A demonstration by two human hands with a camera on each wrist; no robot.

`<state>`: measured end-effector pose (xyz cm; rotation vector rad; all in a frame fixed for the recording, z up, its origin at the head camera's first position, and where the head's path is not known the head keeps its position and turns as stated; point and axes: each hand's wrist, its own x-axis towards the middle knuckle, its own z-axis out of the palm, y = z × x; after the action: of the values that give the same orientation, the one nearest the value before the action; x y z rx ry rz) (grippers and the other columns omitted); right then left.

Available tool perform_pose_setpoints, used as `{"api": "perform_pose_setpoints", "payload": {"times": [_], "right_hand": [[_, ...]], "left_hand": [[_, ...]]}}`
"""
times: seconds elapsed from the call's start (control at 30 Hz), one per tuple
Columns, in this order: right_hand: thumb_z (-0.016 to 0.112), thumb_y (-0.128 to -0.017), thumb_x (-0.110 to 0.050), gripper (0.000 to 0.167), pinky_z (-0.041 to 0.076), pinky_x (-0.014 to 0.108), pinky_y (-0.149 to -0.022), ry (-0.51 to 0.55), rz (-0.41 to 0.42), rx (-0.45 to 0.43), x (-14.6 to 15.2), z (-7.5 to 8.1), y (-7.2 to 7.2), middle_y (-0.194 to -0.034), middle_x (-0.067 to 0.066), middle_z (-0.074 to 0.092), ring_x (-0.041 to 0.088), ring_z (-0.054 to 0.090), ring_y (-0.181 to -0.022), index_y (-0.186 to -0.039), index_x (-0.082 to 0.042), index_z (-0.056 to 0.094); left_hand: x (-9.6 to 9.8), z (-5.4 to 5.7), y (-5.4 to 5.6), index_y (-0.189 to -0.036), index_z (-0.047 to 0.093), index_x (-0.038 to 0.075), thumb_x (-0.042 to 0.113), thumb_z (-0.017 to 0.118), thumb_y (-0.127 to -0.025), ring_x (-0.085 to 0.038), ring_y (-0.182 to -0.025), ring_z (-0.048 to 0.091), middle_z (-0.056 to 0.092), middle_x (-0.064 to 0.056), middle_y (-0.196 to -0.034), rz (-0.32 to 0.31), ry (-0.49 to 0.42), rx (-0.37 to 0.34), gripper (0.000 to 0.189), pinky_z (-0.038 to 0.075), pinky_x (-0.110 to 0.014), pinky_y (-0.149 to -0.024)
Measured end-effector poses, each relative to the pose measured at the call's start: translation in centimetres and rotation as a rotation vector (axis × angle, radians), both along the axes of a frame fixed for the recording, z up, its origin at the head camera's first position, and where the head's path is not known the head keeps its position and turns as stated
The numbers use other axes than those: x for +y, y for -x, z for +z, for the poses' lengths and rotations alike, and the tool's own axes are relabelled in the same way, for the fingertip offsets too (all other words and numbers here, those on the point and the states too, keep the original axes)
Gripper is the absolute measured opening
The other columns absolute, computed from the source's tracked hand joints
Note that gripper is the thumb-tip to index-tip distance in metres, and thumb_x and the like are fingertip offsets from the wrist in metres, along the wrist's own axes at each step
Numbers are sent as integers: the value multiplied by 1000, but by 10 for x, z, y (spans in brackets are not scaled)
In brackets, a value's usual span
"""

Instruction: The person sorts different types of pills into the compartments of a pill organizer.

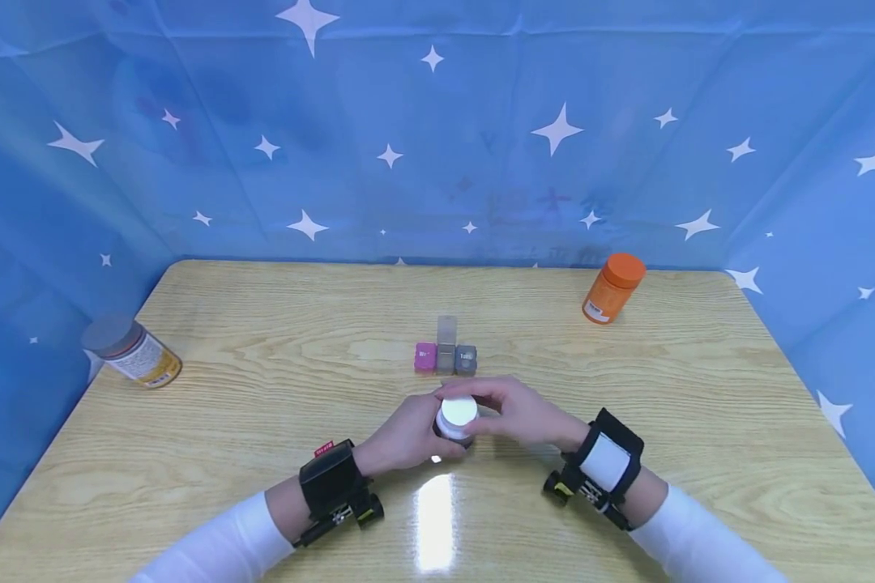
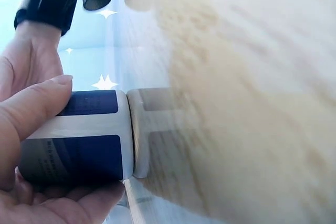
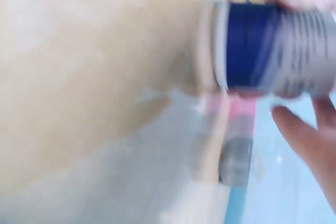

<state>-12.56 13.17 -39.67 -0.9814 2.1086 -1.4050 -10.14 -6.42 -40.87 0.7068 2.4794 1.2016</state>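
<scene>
A pill bottle with a white cap [image 1: 458,410] stands upright on the table in the head view. Its blue and white label [image 2: 92,156] shows in the left wrist view. My left hand [image 1: 408,433] grips the bottle's body from the left, thumb on one side and fingers on the other. From the right, my right hand [image 1: 514,411] holds the cap between thumb and fingers. Just beyond the hands sits a small pill organizer [image 1: 446,358] with magenta, grey and dark grey compartments; the middle one's lid is raised. The right wrist view is blurred.
An orange bottle [image 1: 611,290] with an orange cap stands at the back right of the wooden table [image 1: 299,324]. At the left edge stands a grey-capped bottle [image 1: 134,354] with a white and yellow label. A blue star-patterned cloth [image 1: 481,186] hangs behind.
</scene>
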Motion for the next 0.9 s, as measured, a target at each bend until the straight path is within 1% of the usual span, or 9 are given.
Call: {"api": "perform_pose_setpoints", "payload": {"times": [0.1, 0.17, 0.27, 0.33, 0.47, 0.57, 0.67, 0.8, 0.9], "right_hand": [[67, -84, -16, 56, 36, 37, -107, -1, 80, -59, 2, 1, 6, -141, 13, 44, 26, 40, -132, -135, -7, 45], [70, -81, -19, 69, 34, 44, -107, -21, 47, -47, 1, 4, 2, -145, 14, 39, 29, 38, -133, -140, -6, 37], [77, -74, -27, 85, 33, 48, -107, -75, -121, 51, -7, 9, -13, -144, 17, 39, 31, 38, -132, -142, -3, 31], [79, -70, -33, 85, 38, 46, -104, -132, -275, 140, -15, 11, -26, -136, 15, 48, 29, 45, -126, -137, -2, 38], [82, -66, -27, 61, 45, 43, -95, -159, -486, 222, -28, 10, -42, -112, 7, 58, 22, 55, -109, -115, -4, 53], [82, -66, -19, 46, 46, 42, -91, -162, -542, 263, -30, 8, -44, -103, 3, 59, 19, 56, -103, -104, -7, 57], [78, -71, -16, 40, 47, 40, -91, -131, -482, 271, -23, 7, -39, -105, 3, 61, 18, 56, -104, -106, -9, 60], [72, -79, -17, 41, 47, 36, -95, -47, -259, 152, -10, 5, -24, -114, 6, 61, 15, 54, -109, -117, -9, 58], [68, -83, -18, 44, 44, 34, -99, -32, -112, 78, -2, 3, -12, -121, 8, 59, 13, 52, -113, -123, -8, 55]], "left_hand": [[1, 0, -1, -113, 57, 2, 13, 79, -68, -18, -99, 60, 66, -7, -106, -2, 3, 6, 51, 48, -31, -86], [1, 0, -1, -115, 56, 4, 13, 78, -69, -17, -101, 60, 65, -6, -108, -4, 2, 18, 53, 47, -32, -88], [1, 0, -1, -117, 55, 5, 13, 76, -70, -16, -100, 59, 65, -5, -107, -9, 1, 44, 53, 46, -31, -87], [0, 0, -1, -118, 54, 5, 13, 75, -71, -16, -100, 60, 65, -5, -107, -11, 0, 59, 52, 47, -31, -87], [-1, -1, 0, -117, 56, 6, 14, 76, -70, -16, -99, 60, 66, -5, -107, -3, 8, 76, 52, 48, -32, -86], [0, -1, 0, -115, 56, 7, 16, 79, -68, -15, -97, 59, 66, -4, -105, 7, 3, 59, 53, 47, -31, -84], [1, -2, 0, -117, 56, 8, 17, 80, -67, -13, -95, 58, 66, -3, -103, 5, -9, 44, 56, 46, -29, -83], [0, -2, 1, -121, 53, 7, 15, 79, -68, -14, -96, 58, 65, -3, -107, -3, -5, 45, 60, 46, -27, -83], [0, -1, 0, -123, 52, 7, 15, 79, -68, -15, -97, 58, 65, -4, -109, -5, 6, 40, 62, 46, -26, -83]]}}
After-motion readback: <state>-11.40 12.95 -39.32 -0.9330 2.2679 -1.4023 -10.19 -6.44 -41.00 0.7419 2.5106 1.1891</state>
